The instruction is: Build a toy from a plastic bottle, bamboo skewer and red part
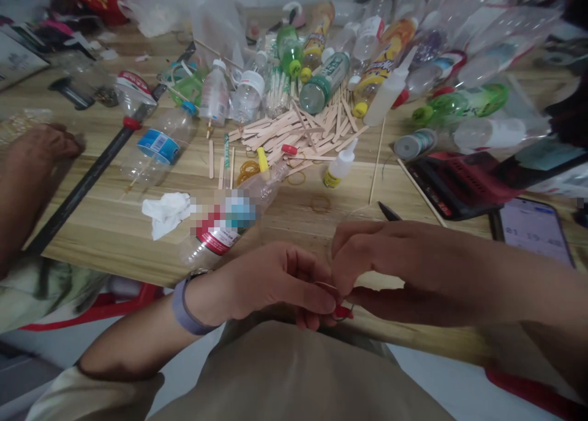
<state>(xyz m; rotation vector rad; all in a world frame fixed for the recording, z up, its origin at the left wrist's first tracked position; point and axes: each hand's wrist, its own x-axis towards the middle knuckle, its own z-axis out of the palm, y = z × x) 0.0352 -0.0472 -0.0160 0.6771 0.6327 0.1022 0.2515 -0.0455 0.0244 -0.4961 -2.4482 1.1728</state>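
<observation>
My left hand (294, 286), with a watch and a lilac band at the wrist, is closed at the table's near edge on a small red piece (342, 312). Its kind cannot be told, since the fingers cover most of it. A thin dark curved line shows along the red piece. My right hand (390, 268) meets the left fingertips there, its thumb and forefinger pinched together; what lies between them is hidden. Beyond my left hand a clear plastic bottle (215, 240) with a red label lies on its side. A dark pointed tip (388, 211) shows just behind my right hand.
Wooden sticks (294, 130) lie heaped mid-table, with several plastic bottles behind. Nearer are a small glue bottle (340, 165), rubber bands (248, 172) and a crumpled tissue (168, 212). A phone (535, 231) lies right. Another person's hand (46, 142) rests at left.
</observation>
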